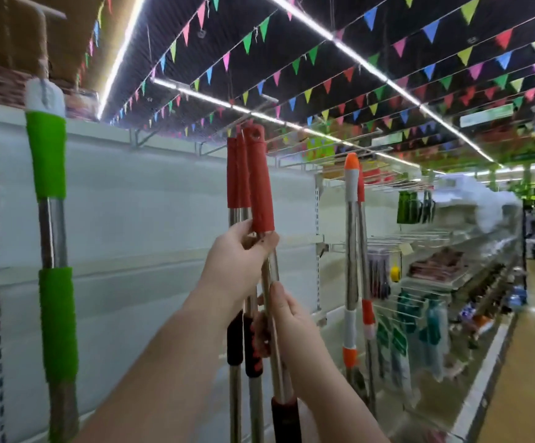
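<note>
- One front pole (pixel 261 183) with a red grip sleeve was held upright in both hands, near the white back panel (pixel 148 203) of the shelving, its eyelet tip up at the hanging rail
- The left hand (pixel 237 260) had its fingers and thumb curled round the steel shaft, right under the bottom edge of the red sleeve
- The right hand (pixel 287 321) gripped the same shaft lower down, thumb laid along the metal, above a dark collar
- Two more red-sleeved poles (pixel 235 174) hung just behind it on the left, touching or nearly so, which made three red ones in all
- One green-sleeved pole (pixel 50 199) hung well apart at the left, with two green sleeves on its shaft
- Two orange-tipped poles (pixel 351 219) hung close together at the right, one partly hidden behind the other
- Strings of coloured flags (pixel 371 17) crossed the dark ceiling, too many to count
</note>
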{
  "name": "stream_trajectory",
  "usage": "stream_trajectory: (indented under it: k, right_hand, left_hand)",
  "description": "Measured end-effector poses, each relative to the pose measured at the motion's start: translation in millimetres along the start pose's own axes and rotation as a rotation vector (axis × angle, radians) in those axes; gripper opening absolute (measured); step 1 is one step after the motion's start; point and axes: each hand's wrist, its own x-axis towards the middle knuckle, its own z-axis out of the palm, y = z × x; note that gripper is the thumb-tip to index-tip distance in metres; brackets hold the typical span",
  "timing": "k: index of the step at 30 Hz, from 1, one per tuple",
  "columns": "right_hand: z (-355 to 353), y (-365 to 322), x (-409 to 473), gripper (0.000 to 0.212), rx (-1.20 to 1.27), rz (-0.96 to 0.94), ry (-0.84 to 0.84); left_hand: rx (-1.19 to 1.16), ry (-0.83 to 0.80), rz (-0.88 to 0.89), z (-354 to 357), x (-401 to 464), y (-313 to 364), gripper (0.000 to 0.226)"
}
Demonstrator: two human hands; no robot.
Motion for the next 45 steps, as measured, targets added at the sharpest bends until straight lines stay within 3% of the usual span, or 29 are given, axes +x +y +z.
stream_trajectory:
  k: [5, 11, 16, 32, 37, 45]
  right_hand:
    - [-28, 4, 50, 0.041, -0.082, 0.010, -0.091]
    - [-51, -5, 97, 0.028, 0.073, -0.109, -0.241]
    - [-50, -13, 121, 0.031, 0.113, -0.139, -0.306]
    - [-40, -2, 147, 0.024, 0.162, -0.062, -0.359]
    - [-34, 2, 154, 0.030, 0.132, -0.020, -0.394]
    - [-26, 12, 160, 0.030, 0.079, -0.031, -0.390]
  left_hand:
    - [0.058, 0.181, -0.025, 29, 40, -20, 0.036]
    - [0.114, 0.335, 0.060, 56, 75, -19, 0.027]
    - [0.192, 0.442, 0.096, 57, 87, -9, 0.030]
    - [0.306, 0.473, 0.016, 53, 106, -26, 0.024]
    - [0.363, 0.508, 0.026, 48, 108, -28, 0.043]
    - [0.467, 0.553, 0.018, 43, 107, -36, 0.035]
